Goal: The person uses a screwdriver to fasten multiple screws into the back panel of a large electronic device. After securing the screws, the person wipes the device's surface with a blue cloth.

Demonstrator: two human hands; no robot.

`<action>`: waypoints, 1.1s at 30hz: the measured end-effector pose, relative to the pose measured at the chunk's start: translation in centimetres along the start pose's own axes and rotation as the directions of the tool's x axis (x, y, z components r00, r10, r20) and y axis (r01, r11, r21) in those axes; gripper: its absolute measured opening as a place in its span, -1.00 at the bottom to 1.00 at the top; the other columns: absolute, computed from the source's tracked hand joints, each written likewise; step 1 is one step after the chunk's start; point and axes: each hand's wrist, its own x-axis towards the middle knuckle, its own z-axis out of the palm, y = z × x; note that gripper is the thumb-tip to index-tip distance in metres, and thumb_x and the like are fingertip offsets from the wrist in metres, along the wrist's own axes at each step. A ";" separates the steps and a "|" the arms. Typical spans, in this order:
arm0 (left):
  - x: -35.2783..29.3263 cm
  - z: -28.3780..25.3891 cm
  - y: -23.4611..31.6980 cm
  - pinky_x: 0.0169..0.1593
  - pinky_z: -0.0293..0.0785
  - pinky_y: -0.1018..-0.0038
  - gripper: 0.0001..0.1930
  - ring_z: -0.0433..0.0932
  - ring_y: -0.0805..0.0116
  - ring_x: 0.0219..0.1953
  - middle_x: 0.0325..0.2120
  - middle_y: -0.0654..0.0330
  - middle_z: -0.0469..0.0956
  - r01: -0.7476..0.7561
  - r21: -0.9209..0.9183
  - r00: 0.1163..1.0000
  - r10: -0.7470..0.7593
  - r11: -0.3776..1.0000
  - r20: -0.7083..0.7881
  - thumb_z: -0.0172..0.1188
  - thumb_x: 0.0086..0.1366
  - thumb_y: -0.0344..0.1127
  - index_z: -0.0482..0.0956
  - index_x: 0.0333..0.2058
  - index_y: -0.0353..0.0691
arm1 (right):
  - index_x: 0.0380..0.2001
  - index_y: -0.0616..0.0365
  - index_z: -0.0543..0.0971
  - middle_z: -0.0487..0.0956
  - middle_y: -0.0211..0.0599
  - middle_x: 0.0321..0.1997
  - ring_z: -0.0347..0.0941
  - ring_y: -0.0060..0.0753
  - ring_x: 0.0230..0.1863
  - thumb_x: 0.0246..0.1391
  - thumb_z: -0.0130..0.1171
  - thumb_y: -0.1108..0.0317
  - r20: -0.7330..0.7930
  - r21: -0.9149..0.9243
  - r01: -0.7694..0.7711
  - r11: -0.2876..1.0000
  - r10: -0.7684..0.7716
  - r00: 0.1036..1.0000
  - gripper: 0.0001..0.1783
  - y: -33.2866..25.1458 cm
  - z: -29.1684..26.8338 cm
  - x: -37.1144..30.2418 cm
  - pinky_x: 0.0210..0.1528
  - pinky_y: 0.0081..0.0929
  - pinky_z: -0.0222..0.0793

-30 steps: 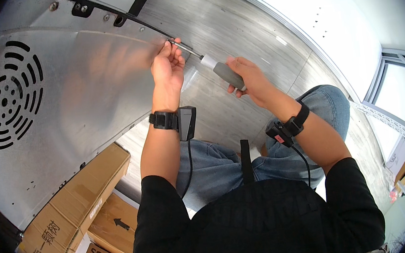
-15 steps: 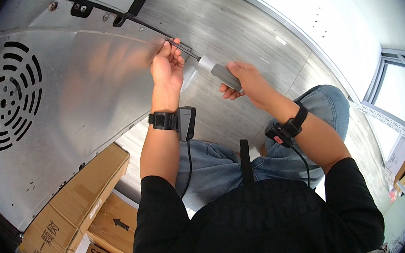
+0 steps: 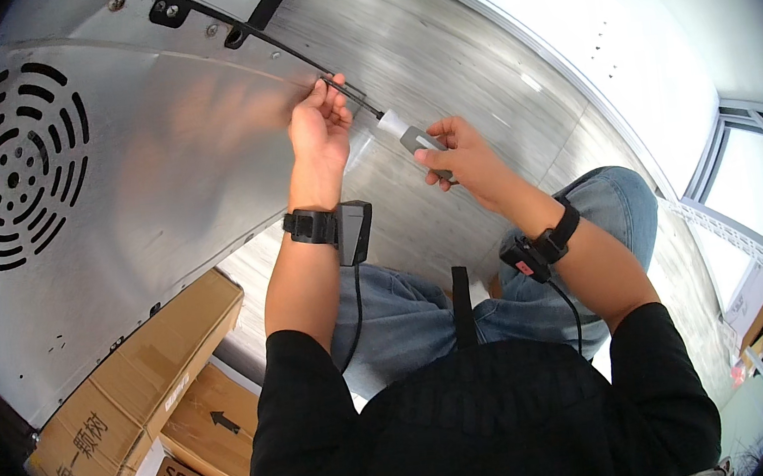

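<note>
Screwdriver (image 3: 413, 137) gripped in right hand (image 3: 466, 157) fingers, left hand (image 3: 319, 133) fingers pinching its tip at metal panel (image 3: 162, 187)

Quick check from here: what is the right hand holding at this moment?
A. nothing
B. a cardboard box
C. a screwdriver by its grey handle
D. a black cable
C: the right hand grips the grey handle of the screwdriver, whose shaft reaches the metal panel beside the left hand.

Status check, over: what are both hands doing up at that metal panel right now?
Right hand grips screwdriver, tip at the panel edge. Left hand pinches at the tip, steadying. Nothing blocking; boxes sit below.
</note>
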 end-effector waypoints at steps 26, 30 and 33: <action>-0.7 0.7 -0.8 -0.42 0.33 0.63 -0.89 0.38 0.60 -0.51 -0.34 0.33 0.58 -0.059 -0.004 0.997 0.059 0.998 -0.047 -0.03 0.35 -0.33 0.48 -0.29 -0.13 | -0.18 0.21 0.34 0.43 -0.28 -0.34 0.42 -0.57 -0.52 0.23 -0.01 0.21 0.095 -0.051 0.069 0.996 -0.064 0.993 -0.72 -0.2 -1.3 -1.9 -0.51 -0.59 0.26; -0.6 0.1 -1.1 -0.46 0.34 0.63 -0.89 0.40 0.58 -0.52 -0.33 0.29 0.58 -0.085 -0.026 0.996 0.084 0.996 -0.035 0.01 0.33 -0.35 0.49 -0.24 -0.15 | -0.17 0.17 0.35 0.43 -0.31 -0.36 0.41 -0.55 -0.49 0.24 -0.02 0.19 0.079 -0.070 0.048 0.996 -0.042 0.996 -0.74 -0.3 -0.8 -1.8 -0.44 -0.57 0.25; -0.7 -0.2 -1.3 -0.47 0.35 0.62 -0.89 0.41 0.57 -0.51 -0.32 0.28 0.58 -0.080 -0.026 0.997 0.079 0.996 -0.009 0.01 0.33 -0.34 0.47 -0.21 -0.14 | -0.17 0.17 0.35 0.43 -0.31 -0.35 0.40 -0.56 -0.49 0.24 -0.02 0.18 0.076 -0.063 0.033 0.997 -0.028 0.997 -0.72 -0.5 -0.7 -1.7 -0.45 -0.58 0.24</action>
